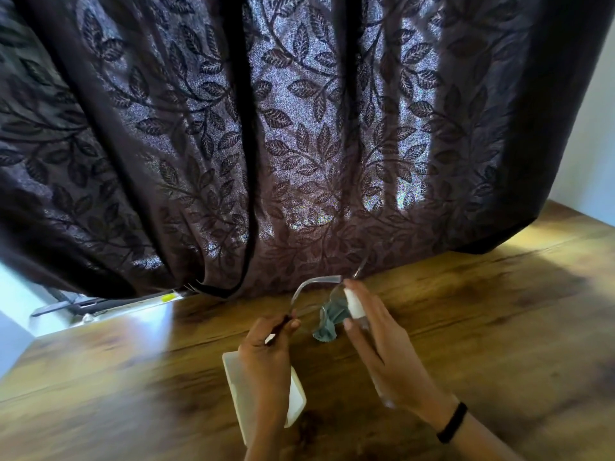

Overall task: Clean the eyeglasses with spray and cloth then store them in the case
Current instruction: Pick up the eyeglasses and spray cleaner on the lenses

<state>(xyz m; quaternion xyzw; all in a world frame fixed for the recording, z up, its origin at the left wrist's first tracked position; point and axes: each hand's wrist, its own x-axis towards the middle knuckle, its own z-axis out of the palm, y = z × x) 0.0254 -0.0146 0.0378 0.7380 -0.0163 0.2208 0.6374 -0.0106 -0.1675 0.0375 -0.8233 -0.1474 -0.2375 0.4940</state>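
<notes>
My left hand (266,354) pinches the end of one temple arm of the clear-framed eyeglasses (314,283), holding them above the wooden table (482,327). My right hand (379,344) grips a small white spray bottle (354,304), its top close to the lenses. A crumpled grey-blue cloth (329,322) lies on the table between my hands, under the glasses. The white eyeglass case (296,397) lies on the table beneath my left hand, partly hidden by it. The frame is blurred, so the lenses are hard to make out.
A dark curtain with a leaf pattern (266,144) hangs along the table's far edge, just behind the glasses. A bright window sill (116,307) shows at the far left. A black band circles my right wrist (452,422).
</notes>
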